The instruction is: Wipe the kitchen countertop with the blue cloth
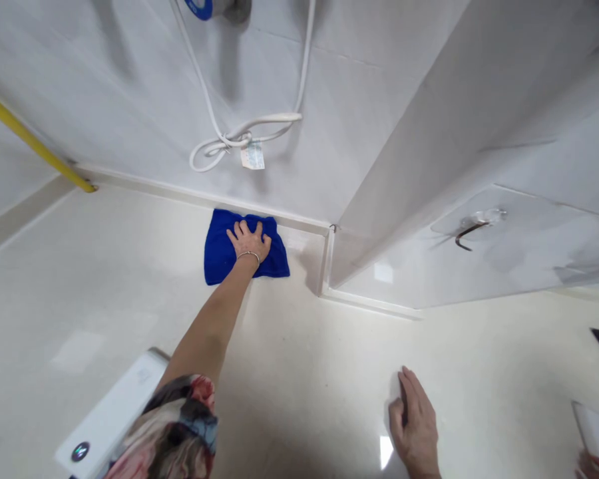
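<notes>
Fingers (243, 231) of the left hand (249, 243) lie spread and flat on a blue cloth (220, 256) just above the middle of the frame, palm pressing it to the pale worktop (304, 359) where the surface meets the tiled wall (130, 100); they close on nothing, only bear down on the fabric. A thin bracelet (248, 253) circles the wrist, and the bare forearm runs down toward a patterned sleeve (180, 426) at the lower left. The cloth, bunched and folded into a rough square, sits tight against the raised edge strip at the back of the worktop and near the inner corner of a white boxed-in column (429, 166) that fills the right half of the picture. By its look it is soft, light and limp, likely to slide easily under a flat palm and to crumple if pinched; a broad hand laid on its middle, as here, or a gathered fistful at one edge would seem the surest hold. The right hand (415, 422) rests at the lower right, fingers together and extended on the bare worktop, holding nothing. A looped white cord (239, 136) with a small tag hangs on the wall at the upper centre, a yellow pipe (30, 140) slants in at the upper left, a metal hook (472, 229) is stuck to the column, and a white device (112, 416) lies at the lower left.
</notes>
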### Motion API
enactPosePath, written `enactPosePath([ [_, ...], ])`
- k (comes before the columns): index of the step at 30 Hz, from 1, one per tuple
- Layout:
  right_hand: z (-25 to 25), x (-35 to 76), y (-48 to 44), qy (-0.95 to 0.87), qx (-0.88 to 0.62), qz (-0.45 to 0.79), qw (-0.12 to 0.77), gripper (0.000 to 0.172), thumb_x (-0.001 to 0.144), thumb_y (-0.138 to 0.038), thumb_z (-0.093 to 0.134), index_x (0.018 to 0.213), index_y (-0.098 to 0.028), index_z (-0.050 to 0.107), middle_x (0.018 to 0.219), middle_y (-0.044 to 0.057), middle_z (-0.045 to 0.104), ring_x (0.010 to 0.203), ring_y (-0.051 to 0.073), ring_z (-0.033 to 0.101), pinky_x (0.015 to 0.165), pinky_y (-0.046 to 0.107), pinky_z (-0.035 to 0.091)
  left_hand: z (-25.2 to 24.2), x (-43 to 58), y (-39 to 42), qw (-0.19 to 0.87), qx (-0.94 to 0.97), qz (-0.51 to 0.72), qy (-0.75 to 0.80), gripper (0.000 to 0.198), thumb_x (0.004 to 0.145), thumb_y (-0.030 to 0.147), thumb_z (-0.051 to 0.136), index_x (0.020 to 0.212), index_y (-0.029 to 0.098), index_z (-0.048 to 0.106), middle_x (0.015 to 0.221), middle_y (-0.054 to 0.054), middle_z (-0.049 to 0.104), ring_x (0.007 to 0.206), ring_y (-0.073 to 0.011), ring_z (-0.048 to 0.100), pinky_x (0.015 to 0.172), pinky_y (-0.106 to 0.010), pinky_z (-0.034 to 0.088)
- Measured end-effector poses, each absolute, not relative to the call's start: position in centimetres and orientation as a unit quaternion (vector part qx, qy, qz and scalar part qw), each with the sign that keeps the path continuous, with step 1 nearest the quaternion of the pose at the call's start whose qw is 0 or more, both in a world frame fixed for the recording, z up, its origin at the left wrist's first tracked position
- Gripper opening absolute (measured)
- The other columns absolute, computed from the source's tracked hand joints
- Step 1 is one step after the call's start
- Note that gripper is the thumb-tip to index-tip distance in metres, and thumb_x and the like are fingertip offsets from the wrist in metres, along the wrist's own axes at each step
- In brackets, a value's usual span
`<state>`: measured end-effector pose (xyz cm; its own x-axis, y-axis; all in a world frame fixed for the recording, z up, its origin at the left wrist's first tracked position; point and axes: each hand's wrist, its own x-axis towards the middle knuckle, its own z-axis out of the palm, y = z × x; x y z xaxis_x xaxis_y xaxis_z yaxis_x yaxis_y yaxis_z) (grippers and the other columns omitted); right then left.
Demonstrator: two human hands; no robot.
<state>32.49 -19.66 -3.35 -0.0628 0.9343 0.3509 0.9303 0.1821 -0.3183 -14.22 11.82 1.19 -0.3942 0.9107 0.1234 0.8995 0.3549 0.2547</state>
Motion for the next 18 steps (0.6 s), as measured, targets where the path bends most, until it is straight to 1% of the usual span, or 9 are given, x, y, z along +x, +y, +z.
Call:
enactPosePath([
  [6, -3.5, 32.5, -19.6, -0.731, -0.636, -0.002, 0.246, 0.05, 0.104, -0.034, 0.038, 0.149, -0.017, 0.049, 0.151, 0.016, 0.055, 0.14, 0.032, 0.052, 0.113, 0.057, 0.047, 0.3, -13.1, 11.6, 0.021, 0.611, 0.166, 0.774, 0.053, 0.094, 0.036, 0.046, 0.145, 0.033, 0.06, 0.155, -0.012, 0.042, 0.152, -0.0371, 0.027, 0.127, -0.063, 0.015],
  [12, -3.7, 32.7, -19.5, -0.734, -0.629, -0.007, 0.257, 0.049, 0.104, -0.033, 0.04, 0.15, -0.018, 0.049, 0.149, 0.015, 0.056, 0.138, 0.031, 0.053, 0.112, 0.056, 0.048, -0.4, -10.9, 9.6, 0.032, 0.661, 0.21, 0.719, 0.05, 0.094, 0.031, 0.05, 0.143, 0.032, 0.063, 0.153, -0.011, 0.044, 0.151, -0.035, 0.031, 0.129, -0.059, 0.018],
  [16, -4.1, 32.8, -19.4, -0.731, -0.625, -0.012, 0.274, 0.048, 0.103, -0.033, 0.042, 0.149, -0.019, 0.049, 0.149, 0.014, 0.056, 0.137, 0.031, 0.054, 0.113, 0.056, 0.048, -0.3, -9.6, 6.0, 0.044, 0.702, 0.206, 0.68, 0.049, 0.094, 0.03, 0.052, 0.141, 0.032, 0.065, 0.153, -0.011, 0.046, 0.149, -0.0339, 0.036, 0.129, -0.055, 0.023],
  [18, -4.3, 32.8, -19.3, -0.729, -0.624, -0.011, 0.282, 0.048, 0.103, -0.034, 0.042, 0.148, -0.019, 0.05, 0.149, 0.015, 0.057, 0.136, 0.031, 0.054, 0.112, 0.056, 0.048, -0.1, -8.8, 3.6, 0.055, 0.72, 0.195, 0.664, 0.05, 0.094, 0.03, 0.054, 0.142, 0.032, 0.064, 0.155, -0.01, 0.046, 0.15, -0.0341, 0.035, 0.129, -0.055, 0.024],
])
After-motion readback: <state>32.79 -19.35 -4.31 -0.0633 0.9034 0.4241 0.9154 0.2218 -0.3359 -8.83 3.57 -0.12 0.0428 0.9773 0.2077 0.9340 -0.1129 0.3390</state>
